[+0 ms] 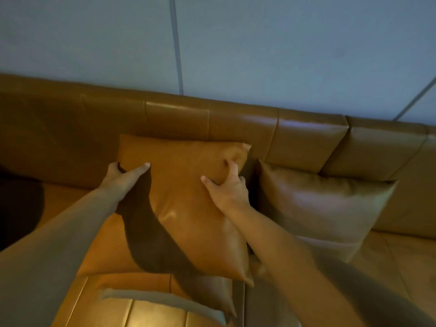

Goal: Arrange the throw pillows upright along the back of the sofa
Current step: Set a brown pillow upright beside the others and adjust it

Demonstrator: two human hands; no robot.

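A tan leather throw pillow (188,197) stands tilted against the sofa back (243,123) in the middle of the view. My left hand (125,175) grips its upper left edge, thumb behind and fingers across the front. My right hand (227,185) pinches the pillow near its upper right corner, creasing the leather. A second pillow (323,208), darker and glossy, leans upright against the sofa back just to the right, close beside the first. The lower edge of another cushion (200,300) shows below the held pillow.
The sofa's seat cushion (106,251) stretches left under my arm. A dark shape (18,208) sits at the left edge on the seat. A pale wall (259,43) with thin seams rises behind the sofa back.
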